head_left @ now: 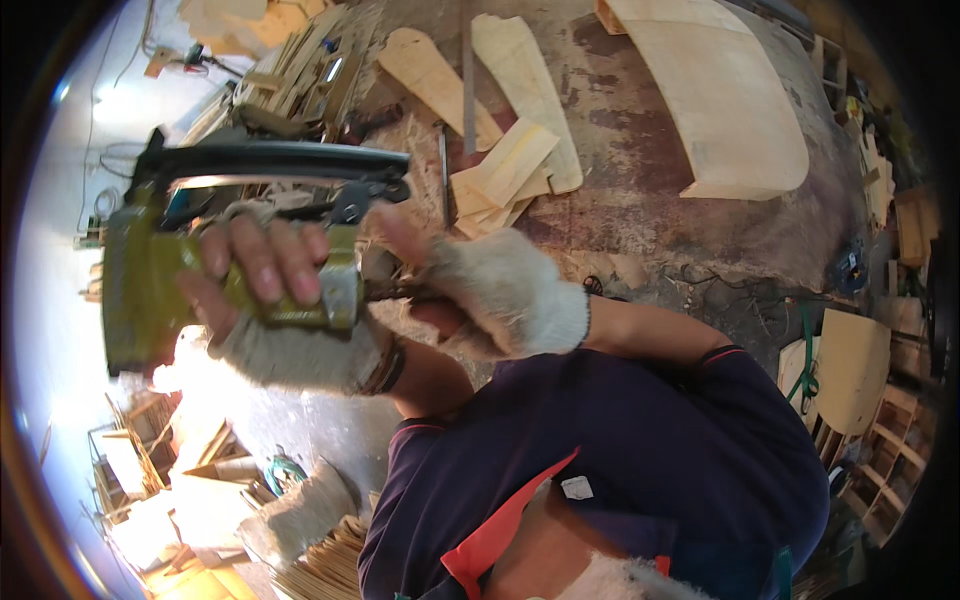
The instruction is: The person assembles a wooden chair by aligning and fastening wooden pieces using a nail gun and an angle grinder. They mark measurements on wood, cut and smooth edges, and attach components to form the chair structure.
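Observation:
A yellow-green nail gun (135,285) with a long black magazine (280,158) is held up sideways at the left. My left hand (270,285), in a fingerless whitish work glove, wraps round its handle with the fingers closed. From the handle's silver end a dark stem (388,290) runs into my right hand (500,290), gloved the same way. The right fingers close about that stem, one raised beside it; the part inside the palm is hidden.
Two long shaped wooden panels (525,105) lie beyond the hands on a worn dark-red surface, with short boards (512,165) beside them. A curved plywood piece (725,95) lies at the far right. Wood strips (285,85) pile up far left; scraps (190,500) crowd the lower left.

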A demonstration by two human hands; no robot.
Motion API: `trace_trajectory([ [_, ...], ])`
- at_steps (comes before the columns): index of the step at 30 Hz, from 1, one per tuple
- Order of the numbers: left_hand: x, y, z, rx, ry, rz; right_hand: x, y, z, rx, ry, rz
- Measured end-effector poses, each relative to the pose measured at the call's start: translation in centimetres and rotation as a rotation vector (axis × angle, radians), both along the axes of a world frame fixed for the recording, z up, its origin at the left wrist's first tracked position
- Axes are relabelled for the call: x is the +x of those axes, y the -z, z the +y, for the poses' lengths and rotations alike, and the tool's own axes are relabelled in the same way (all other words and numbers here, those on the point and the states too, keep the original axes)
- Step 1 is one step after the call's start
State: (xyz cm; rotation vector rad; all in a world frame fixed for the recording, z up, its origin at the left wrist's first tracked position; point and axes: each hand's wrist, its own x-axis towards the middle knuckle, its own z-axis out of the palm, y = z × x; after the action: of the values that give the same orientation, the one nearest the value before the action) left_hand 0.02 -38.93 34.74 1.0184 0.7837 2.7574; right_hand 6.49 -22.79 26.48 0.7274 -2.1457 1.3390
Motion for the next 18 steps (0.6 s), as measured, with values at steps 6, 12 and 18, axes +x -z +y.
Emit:
trace_trajectory([
  [6, 3.7, -3.2, 3.6, -0.288, -0.077, -0.027, 0.5, -1.3, 1.3, -0.326, -0.118, 0.175],
  [12, 2.5, -0.2, 9.5, -0.320, -0.018, -0.019, 1.0, 0.5, 4.3, -0.377, -0.071, 0.122],
  [18, 1.1, 8.8, 11.5, -1.029, -0.568, 0.111, -1.1, 5.9, 9.9, -0.515, 0.100, -0.468],
])
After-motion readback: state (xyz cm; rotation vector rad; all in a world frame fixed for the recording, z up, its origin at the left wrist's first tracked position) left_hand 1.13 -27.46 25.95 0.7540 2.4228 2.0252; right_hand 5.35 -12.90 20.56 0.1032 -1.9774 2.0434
